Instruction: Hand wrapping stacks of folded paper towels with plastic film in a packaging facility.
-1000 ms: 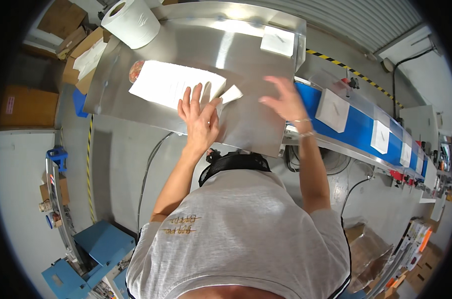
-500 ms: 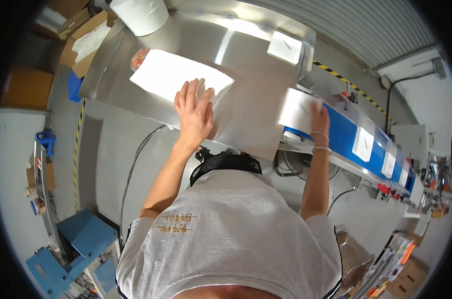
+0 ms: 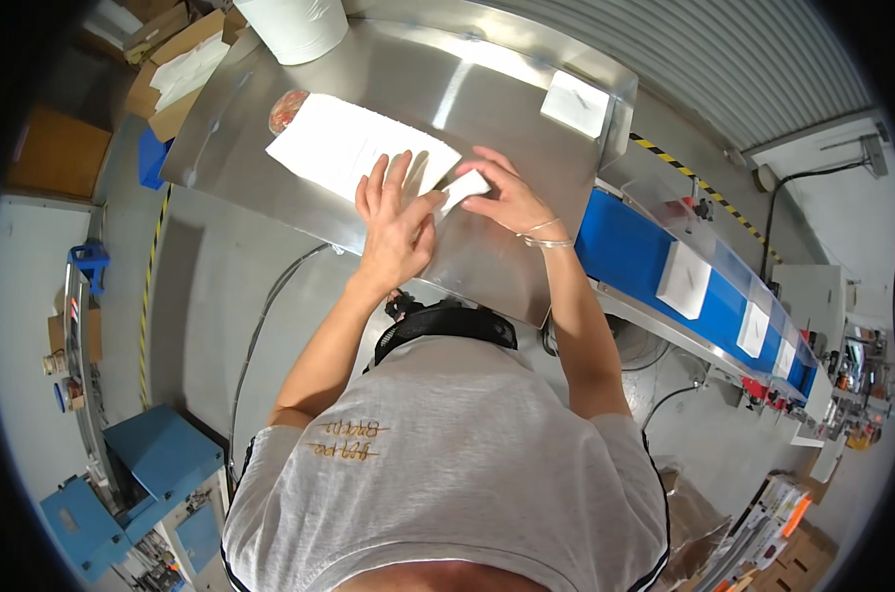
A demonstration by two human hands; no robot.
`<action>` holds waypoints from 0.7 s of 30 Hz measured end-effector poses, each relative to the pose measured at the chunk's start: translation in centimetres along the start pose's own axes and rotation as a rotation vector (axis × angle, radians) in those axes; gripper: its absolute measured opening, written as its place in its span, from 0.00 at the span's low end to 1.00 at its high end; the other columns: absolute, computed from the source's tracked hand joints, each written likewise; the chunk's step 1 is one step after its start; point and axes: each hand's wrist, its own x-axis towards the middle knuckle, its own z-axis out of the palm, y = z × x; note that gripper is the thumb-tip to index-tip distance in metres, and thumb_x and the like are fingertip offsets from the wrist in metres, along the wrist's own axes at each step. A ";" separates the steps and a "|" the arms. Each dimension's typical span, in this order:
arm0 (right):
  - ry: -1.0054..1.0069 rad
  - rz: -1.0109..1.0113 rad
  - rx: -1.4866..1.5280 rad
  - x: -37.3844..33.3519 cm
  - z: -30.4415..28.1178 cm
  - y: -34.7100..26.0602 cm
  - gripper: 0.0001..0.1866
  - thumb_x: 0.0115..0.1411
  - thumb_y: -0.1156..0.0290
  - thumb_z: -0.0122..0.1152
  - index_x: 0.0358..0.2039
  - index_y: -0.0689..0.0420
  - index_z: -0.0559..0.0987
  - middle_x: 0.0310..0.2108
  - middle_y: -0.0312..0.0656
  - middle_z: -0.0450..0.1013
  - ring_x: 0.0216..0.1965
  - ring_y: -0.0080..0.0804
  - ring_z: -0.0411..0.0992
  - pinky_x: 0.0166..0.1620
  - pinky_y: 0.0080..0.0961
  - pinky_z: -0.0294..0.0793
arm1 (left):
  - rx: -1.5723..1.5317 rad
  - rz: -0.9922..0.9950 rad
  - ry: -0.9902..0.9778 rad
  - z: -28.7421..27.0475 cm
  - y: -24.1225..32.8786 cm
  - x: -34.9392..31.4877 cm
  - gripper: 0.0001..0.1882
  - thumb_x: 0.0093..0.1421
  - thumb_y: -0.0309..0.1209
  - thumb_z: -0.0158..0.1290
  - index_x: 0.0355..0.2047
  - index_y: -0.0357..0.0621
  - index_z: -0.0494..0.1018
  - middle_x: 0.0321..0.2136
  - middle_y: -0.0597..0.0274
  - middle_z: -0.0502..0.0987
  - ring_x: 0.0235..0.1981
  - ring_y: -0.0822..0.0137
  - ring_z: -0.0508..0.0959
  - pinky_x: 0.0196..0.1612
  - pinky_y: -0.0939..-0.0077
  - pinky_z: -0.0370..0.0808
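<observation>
On the steel table a long row of thin white square pieces stands packed together. A round, red-patterned wrapped object sits against its far left end. My left hand lies over the near right end of the row, fingers spread, with its thumb close to the end pieces. Beside it, my right hand grips a white square piece between thumb and fingers, tilted at the row's right end. How many pieces are in that grip I cannot tell.
To the right runs a blue conveyor belt carrying several white squares with a dark mark. Another white stack lies in the table's far right corner. A white bucket and an open carton are at the far left.
My right hand has come back from the belt to the row's right end. The white square it held there now lies on the belt, and the squares have shifted along it.
</observation>
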 end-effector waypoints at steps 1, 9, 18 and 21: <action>-0.019 -0.043 -0.049 0.2 0.2 0.7 0.29 0.55 0.71 0.64 0.58 0.53 0.67 0.58 0.45 0.61 0.58 0.34 0.61 0.56 0.30 0.64 | -0.021 -0.010 -0.005 -0.1 0.1 0.2 0.16 0.46 0.25 0.55 0.39 0.50 0.77 0.61 0.47 0.57 0.64 0.41 0.50 0.62 0.42 0.43; 0.549 0.429 0.107 -8.3 -5.7 6.3 0.15 0.62 0.63 0.57 0.41 0.62 0.74 0.36 0.39 0.74 0.37 0.22 0.68 0.42 0.24 0.70 | 0.098 -0.083 0.064 -0.4 -1.5 0.3 0.22 0.50 0.24 0.56 0.48 0.45 0.72 0.59 0.46 0.60 0.61 0.42 0.55 0.61 0.47 0.50; 0.852 0.629 -1.111 -13.1 -12.0 6.7 0.29 0.52 0.57 0.65 0.48 0.63 0.71 0.44 0.56 0.72 0.46 0.53 0.70 0.50 0.40 0.68 | 0.133 0.004 0.082 0.1 -2.1 -0.2 0.21 0.47 0.20 0.54 0.45 0.45 0.75 0.58 0.49 0.61 0.61 0.43 0.57 0.61 0.46 0.51; 0.475 0.238 -0.618 -7.8 -8.6 4.1 0.28 0.51 0.63 0.67 0.51 0.58 0.72 0.48 0.49 0.71 0.50 0.44 0.69 0.53 0.37 0.68 | 0.107 0.016 0.061 -0.3 -2.1 -0.2 0.21 0.46 0.21 0.55 0.44 0.47 0.76 0.59 0.50 0.60 0.62 0.43 0.55 0.61 0.46 0.49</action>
